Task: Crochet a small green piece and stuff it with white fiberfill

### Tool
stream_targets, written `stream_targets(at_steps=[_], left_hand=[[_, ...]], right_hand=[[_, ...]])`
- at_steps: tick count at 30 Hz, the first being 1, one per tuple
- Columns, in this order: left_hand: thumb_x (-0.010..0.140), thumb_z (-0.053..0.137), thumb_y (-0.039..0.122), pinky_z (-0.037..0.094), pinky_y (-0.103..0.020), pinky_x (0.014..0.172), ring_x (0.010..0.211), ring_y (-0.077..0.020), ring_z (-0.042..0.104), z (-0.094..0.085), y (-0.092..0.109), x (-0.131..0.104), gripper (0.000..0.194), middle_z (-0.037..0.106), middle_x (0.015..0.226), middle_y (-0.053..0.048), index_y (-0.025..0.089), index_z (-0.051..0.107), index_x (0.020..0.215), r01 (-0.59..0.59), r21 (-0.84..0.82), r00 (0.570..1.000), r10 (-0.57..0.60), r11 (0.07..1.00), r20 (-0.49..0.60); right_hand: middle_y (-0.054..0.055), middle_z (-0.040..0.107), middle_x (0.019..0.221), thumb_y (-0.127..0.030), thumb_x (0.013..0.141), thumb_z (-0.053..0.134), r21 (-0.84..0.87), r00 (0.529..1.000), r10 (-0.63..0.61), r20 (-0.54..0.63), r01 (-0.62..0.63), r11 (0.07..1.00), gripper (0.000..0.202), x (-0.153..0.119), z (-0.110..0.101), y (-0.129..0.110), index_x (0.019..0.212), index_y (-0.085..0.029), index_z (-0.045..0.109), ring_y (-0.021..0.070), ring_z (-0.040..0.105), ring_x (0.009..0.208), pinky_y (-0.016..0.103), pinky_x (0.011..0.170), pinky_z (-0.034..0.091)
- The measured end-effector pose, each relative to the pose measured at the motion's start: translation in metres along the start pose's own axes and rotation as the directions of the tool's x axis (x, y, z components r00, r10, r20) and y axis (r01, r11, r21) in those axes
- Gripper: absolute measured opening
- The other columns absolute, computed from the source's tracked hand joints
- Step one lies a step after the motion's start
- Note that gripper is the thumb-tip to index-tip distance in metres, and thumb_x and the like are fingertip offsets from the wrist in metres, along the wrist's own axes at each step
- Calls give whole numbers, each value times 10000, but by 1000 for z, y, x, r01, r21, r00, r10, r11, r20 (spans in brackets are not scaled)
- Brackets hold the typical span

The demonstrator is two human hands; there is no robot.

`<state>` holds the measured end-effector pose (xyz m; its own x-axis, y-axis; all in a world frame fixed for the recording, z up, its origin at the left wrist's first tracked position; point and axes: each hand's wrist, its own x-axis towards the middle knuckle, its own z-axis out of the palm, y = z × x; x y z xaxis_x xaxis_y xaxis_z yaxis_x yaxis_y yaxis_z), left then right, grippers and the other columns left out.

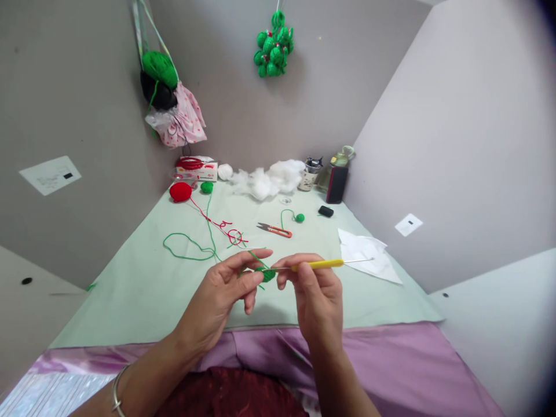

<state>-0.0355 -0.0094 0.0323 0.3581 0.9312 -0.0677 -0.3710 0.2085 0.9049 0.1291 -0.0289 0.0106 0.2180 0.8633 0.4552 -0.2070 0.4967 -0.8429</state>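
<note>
My left hand (234,281) pinches a small green crochet piece (268,275) between thumb and fingers, its index finger stretched out above with green yarn near it. In my right hand (317,292) is a crochet hook with a yellow handle (325,264), held like a pencil. One metal tip of the hook reaches the green piece; the other end points right, over the white paper. Green yarn (211,226) runs from the left hand across the table to a green yarn ball (207,187).
Orange-handled thread snips (275,230) and a small green crochet ball (299,218) lie beyond my hands. Red yarn (180,191), white stuffing (264,180), a pen cup (309,174), a phone (337,185) and white paper (369,255) surround them. Green crochet pieces (274,49) hang on the wall.
</note>
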Motion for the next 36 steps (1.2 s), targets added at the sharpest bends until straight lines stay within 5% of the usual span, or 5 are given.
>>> stream_targets(at_steps=[7, 14, 18, 27, 36], left_hand=[[877, 818, 309, 450, -215, 601, 554, -52, 498, -5, -4, 0, 289, 613, 786, 32, 303, 827, 1166, -80, 135, 996, 85, 988, -27], [864, 813, 224, 486, -210, 569, 575, -69, 518, 4, -11, -4, 226, 585, 794, 27, 280, 849, 1079, -221, 298, 955, 267, 929, -125], [800, 884, 257, 434, -176, 488, 512, -32, 469, 6, -11, -1, 451, 607, 822, 37, 287, 791, 1241, -77, 7, 993, 77, 997, -88], [783, 894, 235, 306, -145, 394, 431, 23, 356, 5, -3, 7, 475, 631, 863, 29, 244, 773, 1242, 91, -184, 996, -90, 979, 15], [791, 903, 270, 347, -140, 454, 462, 3, 376, 5, -14, 11, 472, 557, 708, 59, 200, 783, 1243, 141, -213, 990, -136, 967, 39]], right_hand=[[30, 771, 930, -180, 1060, 517, -291, 983, -168, 67, 181, 939, 236, -8, 0, -10, 1069, -237, 745, 132, 725, 728, 284, 686, 620], [103, 787, 1058, -81, 1008, 505, -576, 833, -425, 354, 552, 603, 315, -17, -5, 1, 1244, -227, 653, 204, 766, 949, 347, 781, 658], [119, 776, 1118, -72, 960, 618, -656, 738, -500, 453, 656, 373, 431, -19, -7, 12, 1342, -263, 677, 240, 758, 1007, 361, 819, 654], [32, 720, 836, -187, 1036, 558, -277, 975, -223, 10, 216, 936, 215, -6, 1, 2, 984, -235, 762, 152, 640, 687, 319, 635, 563], [89, 758, 1081, -38, 949, 641, -643, 814, -500, 296, 557, 525, 383, -17, -5, 13, 1243, -262, 746, 204, 724, 965, 335, 783, 611]])
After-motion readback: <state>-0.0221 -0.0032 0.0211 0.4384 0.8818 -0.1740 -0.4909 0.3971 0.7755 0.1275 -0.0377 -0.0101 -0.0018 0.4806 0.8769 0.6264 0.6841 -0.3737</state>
